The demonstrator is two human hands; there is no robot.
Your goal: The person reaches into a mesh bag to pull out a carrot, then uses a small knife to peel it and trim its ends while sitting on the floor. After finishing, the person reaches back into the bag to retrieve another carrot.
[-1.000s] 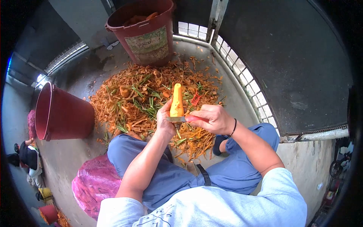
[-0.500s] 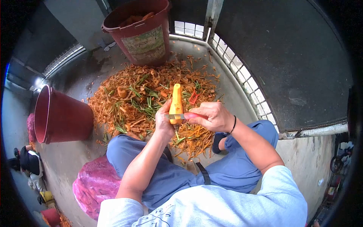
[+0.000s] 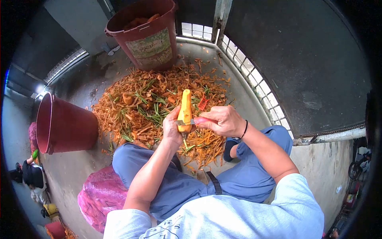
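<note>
My left hand [image 3: 172, 126] is wrapped round the lower end of a peeled yellow-orange vegetable [image 3: 186, 109], whose narrow end points away from me. In my right hand [image 3: 223, 120] is a knife [image 3: 205, 120] with a red handle. Its blade lies across the vegetable near the lower end, close to my left fingers. Below the hands and beyond them spreads a heap of orange peelings [image 3: 119, 107] with green pieces in it. A red plastic object [image 3: 203, 102] rests on the heap.
A labelled red bin [image 3: 149, 47] holding orange pieces stands beyond the heap. Another red bin [image 3: 69, 125] lies at the left. A pink mesh sack [image 3: 101, 195] is beside my left knee. At the far left is another person [image 3: 34, 173]. Dark panels and a grating [image 3: 254, 75] border the floor.
Both hands keep their grips, with the blade almost in the same place on the vegetable. The person at the far left has a raised hand, now with a green object at it.
</note>
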